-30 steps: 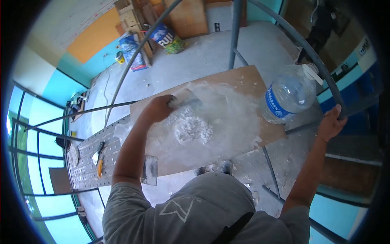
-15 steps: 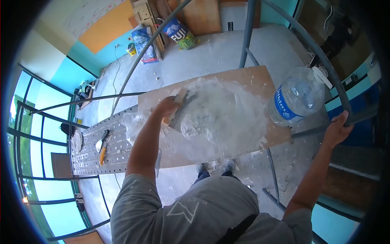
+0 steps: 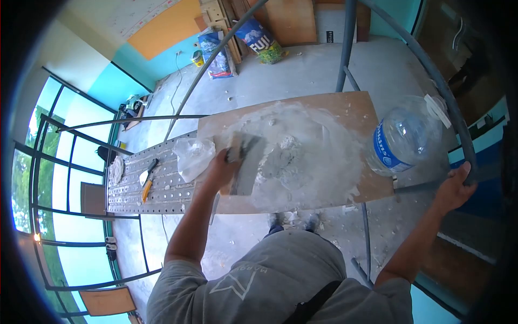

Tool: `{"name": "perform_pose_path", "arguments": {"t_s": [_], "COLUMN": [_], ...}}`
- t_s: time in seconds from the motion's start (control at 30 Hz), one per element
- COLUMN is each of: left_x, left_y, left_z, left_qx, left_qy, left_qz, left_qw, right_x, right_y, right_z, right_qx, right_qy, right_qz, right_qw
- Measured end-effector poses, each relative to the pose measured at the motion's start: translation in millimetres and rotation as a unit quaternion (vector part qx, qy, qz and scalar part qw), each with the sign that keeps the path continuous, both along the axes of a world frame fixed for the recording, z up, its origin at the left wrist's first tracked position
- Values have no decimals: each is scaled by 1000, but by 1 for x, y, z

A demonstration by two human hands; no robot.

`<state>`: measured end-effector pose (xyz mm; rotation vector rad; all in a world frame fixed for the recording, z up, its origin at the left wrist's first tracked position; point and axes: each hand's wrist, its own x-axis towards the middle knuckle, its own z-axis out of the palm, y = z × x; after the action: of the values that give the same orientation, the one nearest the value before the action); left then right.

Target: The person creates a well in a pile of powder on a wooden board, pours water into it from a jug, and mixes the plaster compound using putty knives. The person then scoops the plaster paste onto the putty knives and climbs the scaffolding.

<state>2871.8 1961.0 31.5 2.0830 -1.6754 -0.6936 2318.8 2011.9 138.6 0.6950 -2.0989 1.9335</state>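
My left hand (image 3: 220,170) is wrapped round the handle of a flat rectangular plastering trowel (image 3: 249,175). Its blade lies at the left edge of a pile of white plaster (image 3: 286,162), which is lumpy in the middle and smeared thin around. The plaster sits on a brown board (image 3: 348,105) laid over a perforated metal scaffold plank. Off to the right, my right hand (image 3: 455,190) grips a curved grey scaffold pipe (image 3: 463,129). A large clear water bottle (image 3: 407,135) with a blue label stands on the board's right end, close to that pipe.
A clear plastic bag (image 3: 193,156) lies beside the board on the metal plank (image 3: 127,191). Farther left are a putty knife (image 3: 148,171), a yellow-handled tool (image 3: 146,190) and a coil of cord (image 3: 116,170). Printed bags (image 3: 260,40) stand on the floor beyond. Scaffold pipes surround the plank.
The trowel has turned and now shows its blade broadside, left of the lumpy plaster. The view has shifted slightly. My right hand keeps its hold on the pipe.
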Motion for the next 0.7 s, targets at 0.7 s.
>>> {"name": "perform_pose_path", "arguments": {"t_s": [0.7], "left_x": [-50], "left_y": [53], "left_z": [-60], "left_qx": [-19], "left_qy": [241], "left_qz": [178], "left_qw": [954], "right_x": [-15], "right_y": [2], "right_z": [-12], "right_qx": [-38], "right_qy": [29], "right_qz": [59], "right_qw": [997]}}
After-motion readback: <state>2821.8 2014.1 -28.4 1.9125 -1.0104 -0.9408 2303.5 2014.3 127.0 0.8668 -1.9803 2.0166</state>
